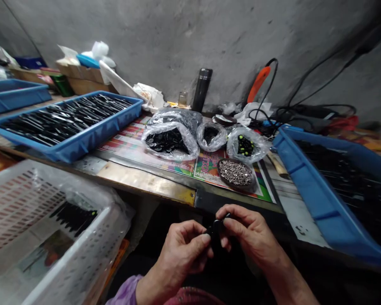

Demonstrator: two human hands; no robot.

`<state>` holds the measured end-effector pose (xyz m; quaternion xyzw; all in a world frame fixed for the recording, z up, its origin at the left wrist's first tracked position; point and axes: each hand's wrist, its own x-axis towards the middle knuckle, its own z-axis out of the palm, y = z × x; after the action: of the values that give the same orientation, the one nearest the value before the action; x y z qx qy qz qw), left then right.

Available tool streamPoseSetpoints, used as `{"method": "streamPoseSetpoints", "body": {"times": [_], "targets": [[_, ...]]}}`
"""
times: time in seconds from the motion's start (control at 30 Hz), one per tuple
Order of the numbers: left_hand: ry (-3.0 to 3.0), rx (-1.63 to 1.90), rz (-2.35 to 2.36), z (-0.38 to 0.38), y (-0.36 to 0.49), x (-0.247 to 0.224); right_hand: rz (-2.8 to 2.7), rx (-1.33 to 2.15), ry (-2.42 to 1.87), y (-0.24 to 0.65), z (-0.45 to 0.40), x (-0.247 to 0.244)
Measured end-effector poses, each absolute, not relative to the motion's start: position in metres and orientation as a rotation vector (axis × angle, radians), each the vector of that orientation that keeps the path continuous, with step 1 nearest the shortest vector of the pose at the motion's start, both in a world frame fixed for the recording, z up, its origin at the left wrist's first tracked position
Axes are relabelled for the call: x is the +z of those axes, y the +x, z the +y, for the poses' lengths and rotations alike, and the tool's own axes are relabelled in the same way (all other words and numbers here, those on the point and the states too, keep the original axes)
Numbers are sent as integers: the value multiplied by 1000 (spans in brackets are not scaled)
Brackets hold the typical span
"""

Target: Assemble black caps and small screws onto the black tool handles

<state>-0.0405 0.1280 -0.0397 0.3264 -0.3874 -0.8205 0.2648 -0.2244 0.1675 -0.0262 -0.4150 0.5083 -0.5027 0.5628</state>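
Observation:
In front of my lap, below the table edge, both hands meet at small black plastic parts [216,228]; their exact kind is hard to make out against the dark background. My left hand [184,248] pinches one between thumb and fingers. My right hand [250,231] is closed with thumb and fingertips on a small rounded black piece touching it. Just beyond lies a dark dish [224,178] heaped with small shiny metal pins or rivets [236,171]. Behind it stand three clear plastic bags: one with black disc-like pieces [168,142], one with black parts [210,134], one with black and yellow-green pieces [245,146].
At left, a blue tray [73,148] is full of long black pieces. Another blue tray [317,203] with dark parts stands right. A white basket [104,237], lined with plastic, sits low left with black pieces inside. A black flask [202,90] and an orange-handled tool [258,84] are near the wall.

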Motion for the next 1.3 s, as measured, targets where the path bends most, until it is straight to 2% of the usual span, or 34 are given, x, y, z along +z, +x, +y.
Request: {"method": "streamPoseSetpoints", "body": {"times": [0.23,0.47,0.77,0.97,1.03,1.2,1.3], "targets": [[905,-2088,-1162,131,-42,-46,1264,-1076,-1171,-231,171,-22],[870,-2134,-1145,131,-40,-45,1170,-1201,-1014,-222,170,-32],[881,-1730,-1526,132,-38,-47,1240,-1300,-1093,-218,177,-37],[733,-1331,-1815,133,-35,-54,1181,-1137,-1347,-225,174,-32],[776,-1400,-1778,132,-36,-55,1209,-1134,-1358,-224,172,-31],[898,-1832,-1458,135,-40,-56,1328,-1275,-1279,-213,172,-39],[886,-1926,-1355,137,-42,-55,1333,-1329,-1224,-208,176,-47]]}}
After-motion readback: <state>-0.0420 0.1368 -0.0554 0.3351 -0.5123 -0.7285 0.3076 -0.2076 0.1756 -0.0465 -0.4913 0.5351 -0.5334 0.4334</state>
